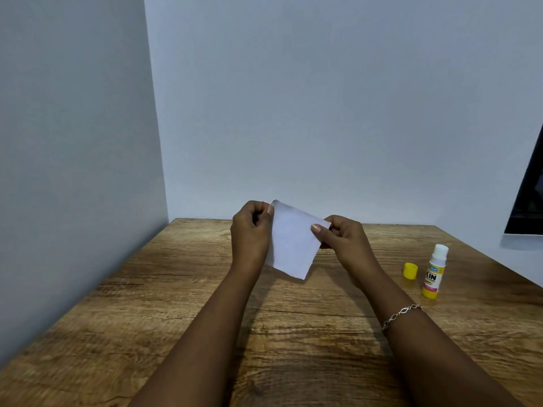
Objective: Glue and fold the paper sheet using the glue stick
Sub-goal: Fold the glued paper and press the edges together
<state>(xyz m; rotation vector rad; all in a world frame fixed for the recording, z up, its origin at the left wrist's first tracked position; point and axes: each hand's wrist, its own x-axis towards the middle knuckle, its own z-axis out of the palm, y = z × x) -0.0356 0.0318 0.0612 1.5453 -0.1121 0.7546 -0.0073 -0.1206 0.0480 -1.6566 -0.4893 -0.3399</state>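
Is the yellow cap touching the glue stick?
Apart. The head view shows a strip of wooden table between the small yellow plastic cap and the upright white-and-yellow glue stick.

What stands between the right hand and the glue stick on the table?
Only the yellow cap, sitting on the table just left of the uncapped glue stick, roughly on that line. It is low, so the right hand, pinching the paper sheet with the left hand, could likely reach over it.
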